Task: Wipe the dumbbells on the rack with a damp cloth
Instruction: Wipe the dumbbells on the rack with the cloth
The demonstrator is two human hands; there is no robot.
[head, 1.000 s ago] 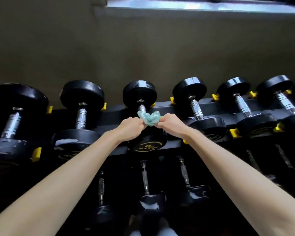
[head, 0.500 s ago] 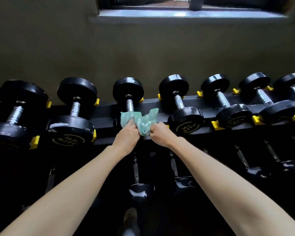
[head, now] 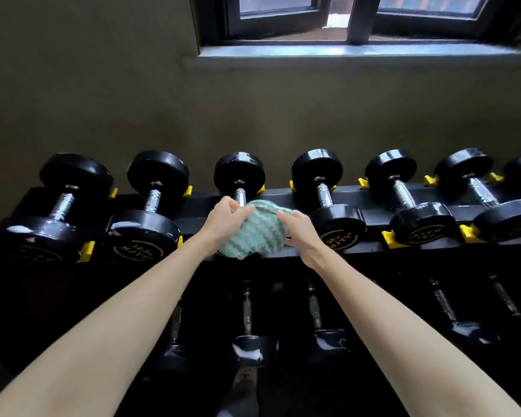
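Observation:
A green and white striped cloth (head: 254, 231) is spread over the near head of the third dumbbell (head: 239, 173) from the left on the top tier of a black rack (head: 373, 219). My left hand (head: 224, 219) grips the cloth's left edge beside the chrome handle. My right hand (head: 301, 231) holds its right side. The near head is hidden under the cloth; the far head and part of the handle show. More black dumbbells sit left (head: 151, 218) and right (head: 328, 203) of it.
Yellow stops (head: 390, 239) separate the dumbbell slots. A lower tier holds smaller dumbbells (head: 250, 347) below my arms. A dark wall rises behind the rack, with a window sill (head: 358, 52) above. A foot (head: 241, 395) shows on the floor.
The bunched cloth has been opened out and now drapes over the dumbbell's near head. Both hands moved apart to its sides. The view tilted up, showing the window.

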